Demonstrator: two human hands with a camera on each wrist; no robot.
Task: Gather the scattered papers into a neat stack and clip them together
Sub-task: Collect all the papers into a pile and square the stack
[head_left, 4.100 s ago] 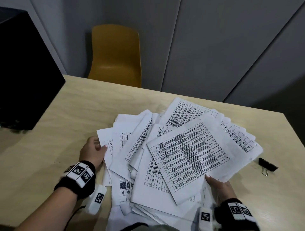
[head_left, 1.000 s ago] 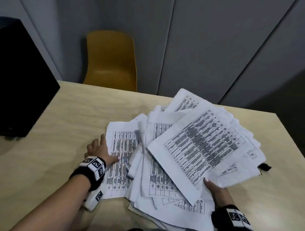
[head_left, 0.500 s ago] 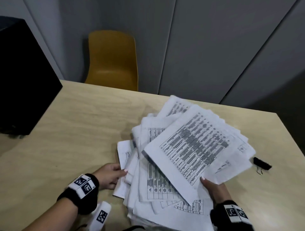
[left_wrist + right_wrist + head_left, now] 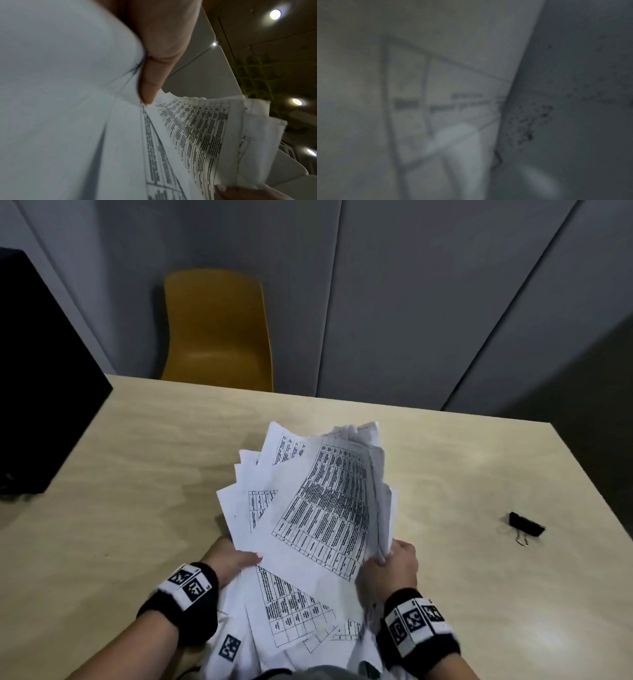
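Note:
A loose bundle of printed papers [image 4: 322,508] with tables on them is tilted up off the table, fanned and uneven. My left hand [image 4: 233,559] holds the bundle's lower left side, its thumb on the sheets [image 4: 197,135] in the left wrist view. My right hand [image 4: 394,566] grips the lower right edge of the bundle. More sheets [image 4: 291,614] hang lower, toward me. A black binder clip [image 4: 525,528] lies on the table to the right, apart from both hands. The right wrist view shows only blurred paper [image 4: 436,94].
The light wooden table [image 4: 137,474] stretches ahead. A black box [image 4: 37,412] stands at its left edge. A yellow chair [image 4: 215,330] sits beyond the far edge, against grey wall panels.
Both hands have drawn the spread sheets inward and lifted them from flat on the table into a raised bundle. The left hand moved right, under the papers' left side.

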